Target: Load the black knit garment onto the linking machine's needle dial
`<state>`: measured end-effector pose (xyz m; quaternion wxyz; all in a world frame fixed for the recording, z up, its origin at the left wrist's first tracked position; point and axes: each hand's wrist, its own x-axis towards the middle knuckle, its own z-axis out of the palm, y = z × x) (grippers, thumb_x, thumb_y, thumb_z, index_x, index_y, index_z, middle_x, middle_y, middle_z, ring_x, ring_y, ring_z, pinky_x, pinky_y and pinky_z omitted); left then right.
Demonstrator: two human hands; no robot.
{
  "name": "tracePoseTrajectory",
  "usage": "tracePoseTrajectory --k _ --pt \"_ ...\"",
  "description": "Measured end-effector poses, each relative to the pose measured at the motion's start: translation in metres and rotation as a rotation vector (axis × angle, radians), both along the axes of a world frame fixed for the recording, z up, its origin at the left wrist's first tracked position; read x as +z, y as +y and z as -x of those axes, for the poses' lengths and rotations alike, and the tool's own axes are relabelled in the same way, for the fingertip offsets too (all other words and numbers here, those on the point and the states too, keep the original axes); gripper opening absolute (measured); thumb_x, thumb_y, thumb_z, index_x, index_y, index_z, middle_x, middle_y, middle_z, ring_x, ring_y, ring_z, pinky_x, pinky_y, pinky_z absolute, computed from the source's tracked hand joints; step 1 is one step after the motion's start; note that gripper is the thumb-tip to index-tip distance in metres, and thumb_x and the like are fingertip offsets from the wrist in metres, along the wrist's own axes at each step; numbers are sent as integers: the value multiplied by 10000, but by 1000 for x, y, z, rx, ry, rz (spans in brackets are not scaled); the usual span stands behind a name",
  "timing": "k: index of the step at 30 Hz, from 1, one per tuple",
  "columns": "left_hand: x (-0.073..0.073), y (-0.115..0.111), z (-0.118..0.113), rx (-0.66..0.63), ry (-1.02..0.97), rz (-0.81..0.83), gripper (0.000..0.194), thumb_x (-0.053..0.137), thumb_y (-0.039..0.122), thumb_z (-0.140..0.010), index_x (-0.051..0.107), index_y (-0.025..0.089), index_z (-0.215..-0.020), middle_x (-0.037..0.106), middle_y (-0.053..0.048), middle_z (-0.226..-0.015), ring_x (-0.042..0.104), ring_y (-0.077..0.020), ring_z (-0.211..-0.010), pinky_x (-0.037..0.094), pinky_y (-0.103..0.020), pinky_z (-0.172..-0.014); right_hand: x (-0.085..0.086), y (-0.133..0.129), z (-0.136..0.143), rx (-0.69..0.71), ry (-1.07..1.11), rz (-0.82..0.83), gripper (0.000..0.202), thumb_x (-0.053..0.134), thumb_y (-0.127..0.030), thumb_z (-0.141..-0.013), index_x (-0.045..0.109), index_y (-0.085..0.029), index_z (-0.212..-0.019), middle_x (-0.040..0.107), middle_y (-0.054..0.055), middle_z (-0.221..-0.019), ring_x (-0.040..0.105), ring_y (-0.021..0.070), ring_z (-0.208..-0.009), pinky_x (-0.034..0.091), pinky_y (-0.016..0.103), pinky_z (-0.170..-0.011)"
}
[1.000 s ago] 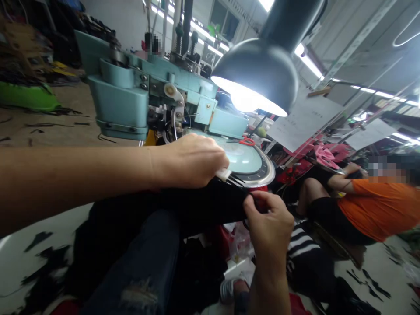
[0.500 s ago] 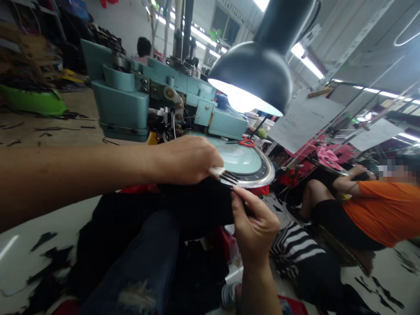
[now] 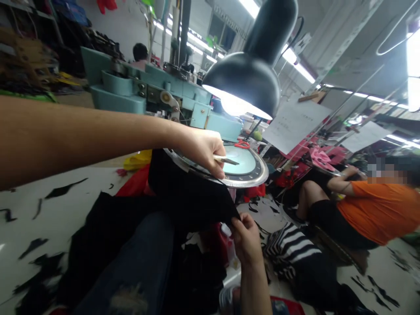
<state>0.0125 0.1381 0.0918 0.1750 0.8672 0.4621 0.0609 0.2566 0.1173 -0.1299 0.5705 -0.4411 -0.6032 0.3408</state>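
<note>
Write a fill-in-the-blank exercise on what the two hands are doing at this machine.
1. The left hand holds a thin metal tool over the round ____ dial of the machine.
2. The right hand pinches the lower edge of the ____ fabric.
3. A black ____ shines down on the dial.
4. The seated co-worker's top is ____.

Missing words: toothed; black; lamp; orange

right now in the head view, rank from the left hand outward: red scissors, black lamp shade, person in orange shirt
From the left hand:
1. red scissors, just right, on the round dial
2. black lamp shade, above right
3. person in orange shirt, far right
</note>
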Motion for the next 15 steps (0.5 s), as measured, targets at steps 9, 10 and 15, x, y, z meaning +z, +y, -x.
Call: tracePoseTrajectory --k 9,10,15 --pt "-16 22 -5 -121 -78 129 336 740 466 -690 683 153 -799 609 14 -726 536 -135 -698 381 -193 -624 74 -12 0 134 -232 -410 206 562 -218 -902 768 -211 -897 703 33 -821 656 177 -771 518 289 -720" --pt "-17 22 -4 -127 -82 108 346 750 472 -681 680 158 -807 615 14 -737 537 -136 -710 384 -190 -635 80 -13 5 147 -285 -439 178 592 -220 -898 768 -205 -917 703 29 -786 653 170 -724 516 281 -687" --pt "-19 24 -3 -153 -103 23 276 691 426 -752 684 172 -859 657 -11 -827 565 -147 -751 404 -202 -688 85 -16 31 -40 -217 -516 115 672 -197 -874 755 -199 -954 736 24 -828 669 153 -719 542 260 -710"
